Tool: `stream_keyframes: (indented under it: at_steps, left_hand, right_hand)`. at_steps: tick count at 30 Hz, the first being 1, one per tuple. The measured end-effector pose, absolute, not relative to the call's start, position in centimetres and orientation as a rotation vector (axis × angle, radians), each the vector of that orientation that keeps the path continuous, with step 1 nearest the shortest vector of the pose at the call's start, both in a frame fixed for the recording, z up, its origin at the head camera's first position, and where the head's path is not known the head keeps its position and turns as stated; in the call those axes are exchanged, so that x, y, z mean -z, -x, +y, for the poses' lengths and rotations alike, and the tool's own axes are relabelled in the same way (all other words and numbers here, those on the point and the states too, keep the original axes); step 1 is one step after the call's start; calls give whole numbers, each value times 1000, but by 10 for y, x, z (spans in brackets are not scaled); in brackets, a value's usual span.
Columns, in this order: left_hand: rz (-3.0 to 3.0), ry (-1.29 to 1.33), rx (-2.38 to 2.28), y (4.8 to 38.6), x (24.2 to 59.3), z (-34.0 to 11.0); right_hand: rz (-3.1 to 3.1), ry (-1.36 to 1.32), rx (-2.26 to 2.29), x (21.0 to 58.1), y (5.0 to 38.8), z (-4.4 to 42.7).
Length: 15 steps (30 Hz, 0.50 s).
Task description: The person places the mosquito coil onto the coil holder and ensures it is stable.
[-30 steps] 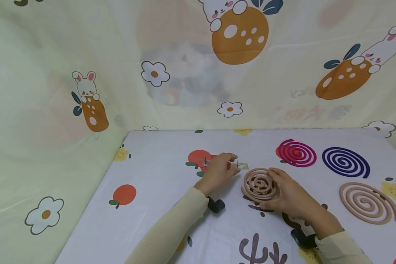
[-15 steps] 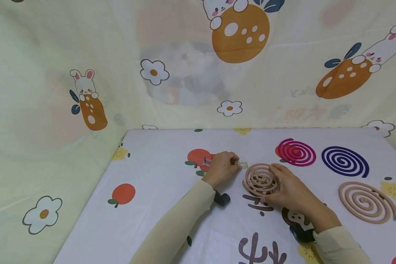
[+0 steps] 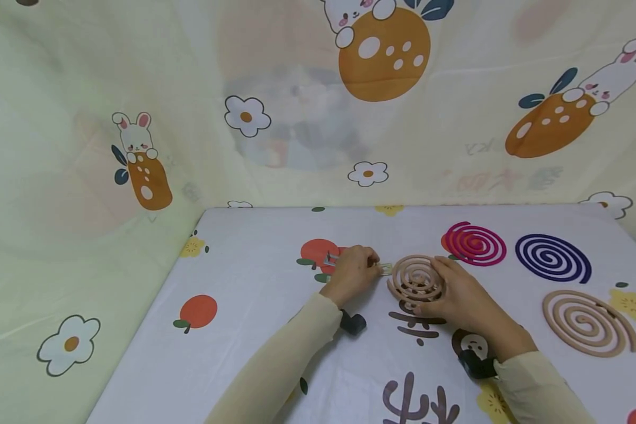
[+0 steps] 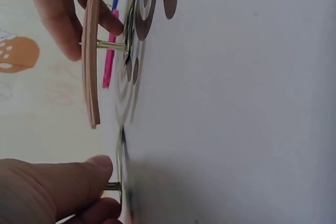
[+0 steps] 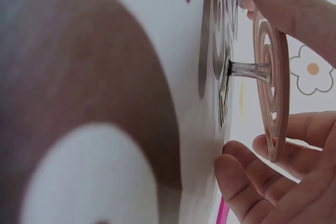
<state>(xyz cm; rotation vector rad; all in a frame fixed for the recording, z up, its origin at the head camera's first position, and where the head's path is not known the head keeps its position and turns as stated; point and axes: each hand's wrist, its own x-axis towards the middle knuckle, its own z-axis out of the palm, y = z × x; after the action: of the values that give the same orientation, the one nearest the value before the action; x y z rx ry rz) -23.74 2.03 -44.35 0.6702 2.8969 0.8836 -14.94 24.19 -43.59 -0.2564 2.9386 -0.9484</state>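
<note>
One tan coil [image 3: 417,279] up on a stand [image 5: 249,70], right hand [image 3: 463,300] gripping its edge; left hand [image 3: 352,271] pinching another stand [image 4: 113,186]. Three more coils [image 3: 549,257] flat, seemingly unmounted.

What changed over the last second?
Right grip moved forward, carrying the held coil with it. Left grip, spread a second ago, now pinches the stand. Unmoved: pink coil, blue coil, brown coil.
</note>
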Motion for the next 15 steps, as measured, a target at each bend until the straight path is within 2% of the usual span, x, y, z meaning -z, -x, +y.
stream_keyframes:
  at_steps: [15]
  left_hand:
    - [2929, -642, -851, 226, 443, 11]
  right_hand:
    - [2999, 243, 984, 438, 173, 237]
